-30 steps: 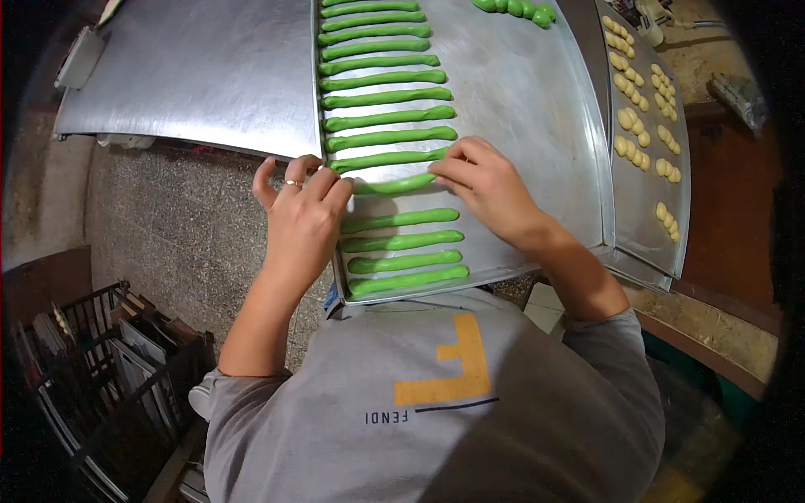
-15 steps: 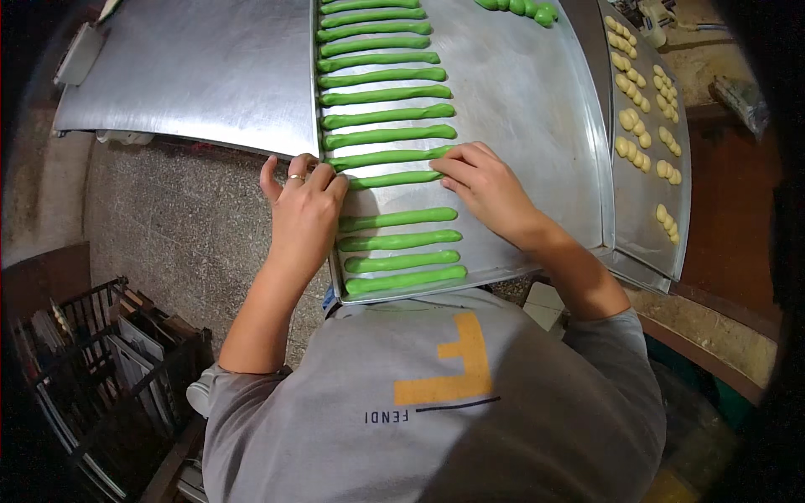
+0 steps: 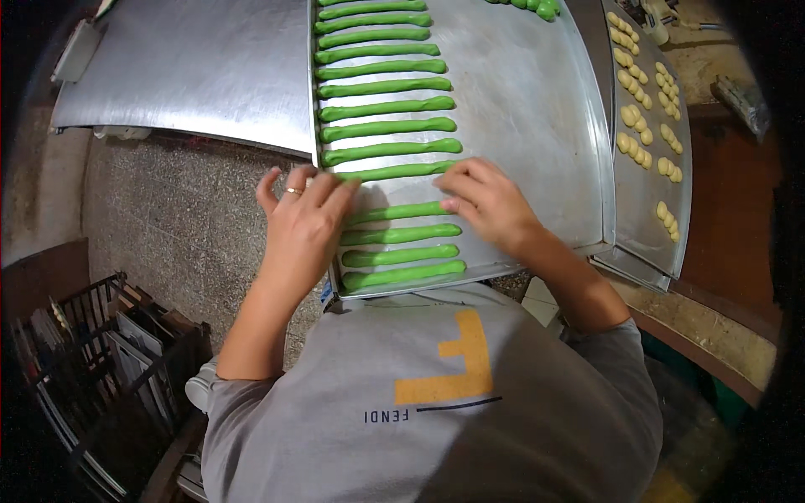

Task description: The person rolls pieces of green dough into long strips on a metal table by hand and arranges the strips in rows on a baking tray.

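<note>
Long green dough ropes (image 3: 390,129) lie side by side in a row across a shallow metal tray (image 3: 537,126). My left hand (image 3: 306,214) is at the tray's left edge, its fingers bent and spread, the index fingertip at the left end of one rope (image 3: 398,172). A ring sits on one finger. At that rope's right end is my right hand (image 3: 495,205), its thumb apart from its fingers. The thumb tip is by the end of the nearer rope (image 3: 402,211). Several ropes (image 3: 402,255) lie closer to my body.
A bare metal table (image 3: 201,67) stands at the left. On the right, another tray (image 3: 650,197) carries clustered pale dough pieces (image 3: 635,151). Green rounded dough pieces (image 3: 537,7) sit at the tray's far end. A dark rack (image 3: 109,369) with flat panels stands at lower left.
The rope at my hands has shifted slightly away from me. My right thumb has parted from the fingers toward the nearer rope, and the gaps between the ropes have changed.
</note>
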`<action>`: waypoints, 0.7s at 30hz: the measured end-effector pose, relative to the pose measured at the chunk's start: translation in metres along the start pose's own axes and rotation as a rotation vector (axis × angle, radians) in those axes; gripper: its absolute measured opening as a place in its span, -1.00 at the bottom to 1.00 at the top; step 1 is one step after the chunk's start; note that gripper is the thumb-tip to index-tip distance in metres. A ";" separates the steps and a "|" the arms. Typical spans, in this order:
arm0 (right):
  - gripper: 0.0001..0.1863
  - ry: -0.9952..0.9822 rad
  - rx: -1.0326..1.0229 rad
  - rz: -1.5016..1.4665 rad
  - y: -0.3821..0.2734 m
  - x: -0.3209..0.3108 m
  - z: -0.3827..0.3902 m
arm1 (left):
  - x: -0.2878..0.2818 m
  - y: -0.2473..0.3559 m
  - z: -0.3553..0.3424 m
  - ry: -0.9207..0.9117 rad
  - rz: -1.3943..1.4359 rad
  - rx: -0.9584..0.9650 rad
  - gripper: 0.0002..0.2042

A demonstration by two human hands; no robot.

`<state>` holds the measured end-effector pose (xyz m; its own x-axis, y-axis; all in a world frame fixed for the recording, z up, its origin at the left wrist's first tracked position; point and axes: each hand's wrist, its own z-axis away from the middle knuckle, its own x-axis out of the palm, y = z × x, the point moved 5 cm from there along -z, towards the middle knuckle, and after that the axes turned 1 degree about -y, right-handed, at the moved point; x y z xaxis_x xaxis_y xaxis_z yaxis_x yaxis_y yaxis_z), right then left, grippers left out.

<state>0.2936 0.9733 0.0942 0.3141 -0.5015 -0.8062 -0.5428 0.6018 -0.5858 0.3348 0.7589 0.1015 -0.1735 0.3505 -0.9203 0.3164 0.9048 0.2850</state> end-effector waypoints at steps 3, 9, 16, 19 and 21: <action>-0.73 -0.079 0.031 -0.006 -0.003 0.015 0.008 | 0.012 0.003 0.011 -0.129 -0.045 0.085 -0.81; -0.81 -0.015 -0.054 0.008 -0.007 0.020 0.006 | 0.015 0.008 0.015 -0.109 -0.147 0.197 -0.83; -0.83 0.115 -0.020 -0.006 -0.008 -0.003 0.000 | 0.004 0.007 0.013 0.037 -0.122 0.070 -0.82; -0.83 0.113 -0.052 0.031 0.002 0.006 0.004 | 0.013 0.006 0.015 0.010 -0.144 0.054 -0.79; -0.83 0.114 -0.055 0.057 0.006 0.009 0.004 | 0.016 0.006 0.016 0.000 -0.158 0.051 -0.78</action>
<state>0.2967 0.9751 0.0827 0.1923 -0.5366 -0.8216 -0.6005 0.5978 -0.5310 0.3484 0.7659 0.0843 -0.2245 0.2046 -0.9528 0.3320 0.9353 0.1227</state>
